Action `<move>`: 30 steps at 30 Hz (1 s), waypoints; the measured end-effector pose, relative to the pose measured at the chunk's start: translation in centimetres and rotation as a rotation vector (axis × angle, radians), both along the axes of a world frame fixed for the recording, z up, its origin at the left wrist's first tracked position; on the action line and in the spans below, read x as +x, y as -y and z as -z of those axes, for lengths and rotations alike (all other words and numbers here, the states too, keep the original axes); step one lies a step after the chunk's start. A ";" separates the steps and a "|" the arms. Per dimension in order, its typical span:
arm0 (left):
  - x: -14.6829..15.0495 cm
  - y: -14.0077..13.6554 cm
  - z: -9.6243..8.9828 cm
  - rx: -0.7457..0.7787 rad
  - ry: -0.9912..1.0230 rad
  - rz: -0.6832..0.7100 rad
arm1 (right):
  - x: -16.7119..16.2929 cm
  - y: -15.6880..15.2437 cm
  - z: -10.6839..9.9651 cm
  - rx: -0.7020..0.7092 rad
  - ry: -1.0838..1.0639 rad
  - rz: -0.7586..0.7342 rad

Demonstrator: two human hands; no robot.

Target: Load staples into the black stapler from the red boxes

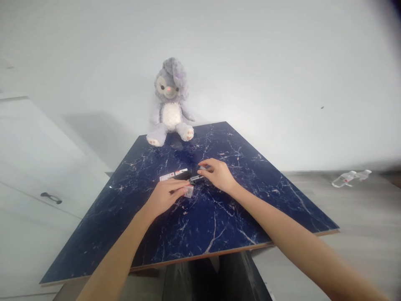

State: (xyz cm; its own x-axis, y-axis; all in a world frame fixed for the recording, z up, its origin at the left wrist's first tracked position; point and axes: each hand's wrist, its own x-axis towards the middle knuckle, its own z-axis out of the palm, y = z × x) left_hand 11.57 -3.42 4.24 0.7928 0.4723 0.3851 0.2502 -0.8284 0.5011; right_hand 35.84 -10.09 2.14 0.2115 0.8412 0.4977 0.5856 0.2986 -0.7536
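Note:
Near the middle of the blue table (216, 217) lies a small black and silver device (196, 178); its kind is too small to make out. My left hand (163, 195) is closed at its near left side, the fingertips touching it. A small pale, see-through piece (189, 191) shows just beyond my left thumb. My right hand (220, 174) is at the device's right end, thumb and forefinger pinched around a small pale piece (203, 168). Behind my left fingers lies a flat white and red packet (172, 174), partly covered by a black part.
A grey plush toy (171, 106) with a white belly sits at the table's far edge, against the wall. To the left stands a white cabinet with a dark handle (51, 197). Clear plastic packaging (351, 178) lies on the floor at the right.

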 end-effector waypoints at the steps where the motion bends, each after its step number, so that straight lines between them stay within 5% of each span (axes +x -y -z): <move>1: -0.1 -0.1 0.1 0.006 -0.009 0.013 | 0.1 0.0 0.0 0.004 -0.013 0.010; 8: 0.0 0.4 -0.1 -0.083 -0.028 -0.077 | 0.6 0.1 -0.2 0.015 0.037 0.046; 15: 0.8 1.4 -0.1 -0.240 -0.129 0.034 | 1.0 -0.5 0.6 -0.032 0.252 -0.047; 20: 1.0 1.6 0.5 -0.221 -0.179 0.108 | 0.8 -0.7 1.4 -0.080 0.302 -0.138; 30: 0.4 1.2 -0.3 -0.037 -0.033 -0.057 | 0.5 -1.1 2.0 -0.149 0.234 -0.133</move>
State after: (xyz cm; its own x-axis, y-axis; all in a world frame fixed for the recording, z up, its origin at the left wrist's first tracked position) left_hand 12.01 -4.64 4.56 0.7761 0.5307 0.3406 0.3131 -0.7932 0.5223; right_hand 36.38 -9.00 0.13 -0.0109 0.9213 0.3886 0.7116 0.2801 -0.6443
